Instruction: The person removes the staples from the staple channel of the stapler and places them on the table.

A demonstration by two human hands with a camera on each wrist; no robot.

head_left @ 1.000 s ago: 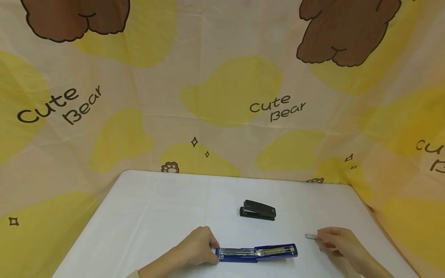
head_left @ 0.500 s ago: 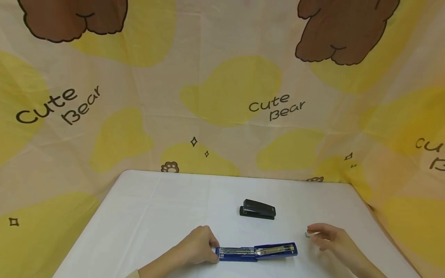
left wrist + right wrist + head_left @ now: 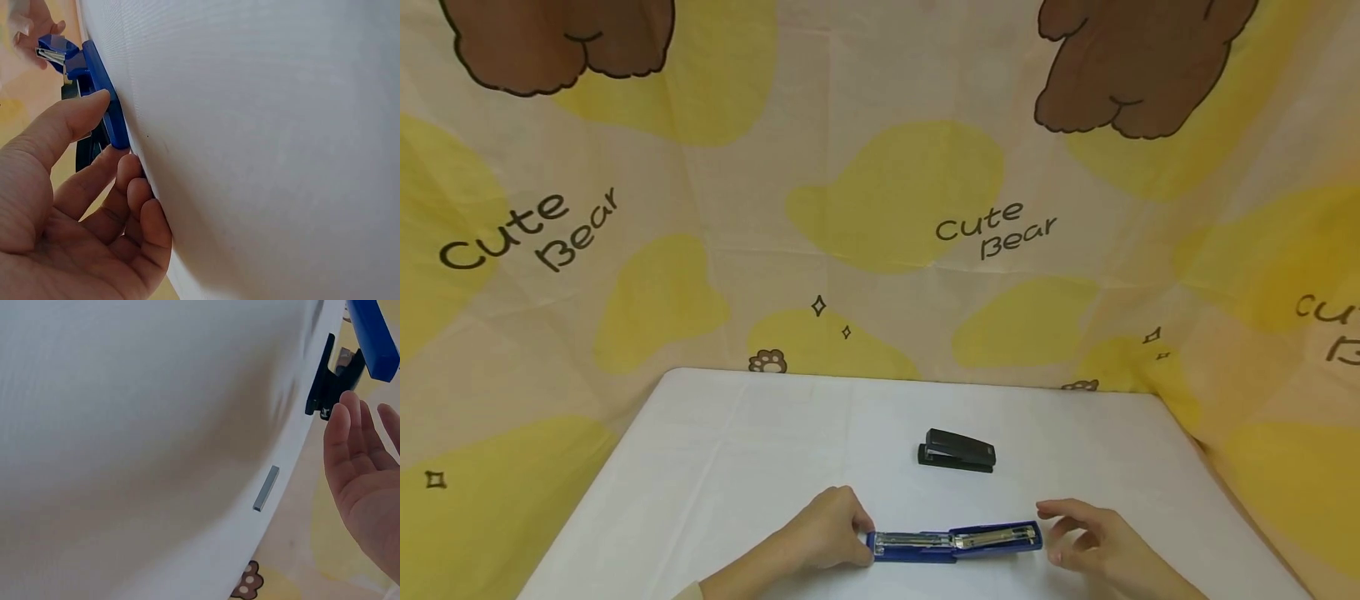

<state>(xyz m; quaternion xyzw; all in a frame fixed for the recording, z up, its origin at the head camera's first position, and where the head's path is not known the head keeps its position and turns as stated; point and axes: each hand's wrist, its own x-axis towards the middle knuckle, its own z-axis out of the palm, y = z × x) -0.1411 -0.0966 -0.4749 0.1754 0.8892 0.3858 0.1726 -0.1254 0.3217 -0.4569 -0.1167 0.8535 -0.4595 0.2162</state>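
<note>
A blue stapler [image 3: 917, 553] lies unfolded on the white table, its staple channel and metal parts facing up. My left hand [image 3: 826, 529] pinches its left end between thumb and index finger. The other fingers curl loosely against the table in the left wrist view. At the raised lid's right end, my right hand [image 3: 1105, 537] hovers with parted, slightly bent fingers and nothing in them. A small grey staple strip [image 3: 267, 488] lies on the table in the right wrist view; in the head view the right hand hides it.
A black stapler [image 3: 958, 451] stands on the table [image 3: 790, 433] behind the blue one. A cloth printed with bears [image 3: 887, 208] hangs behind and at the sides of the table.
My right hand has moved left from the staple strip, which its fingers were touching, to the blue stapler's lid end. The left hand keeps its grip in the same place.
</note>
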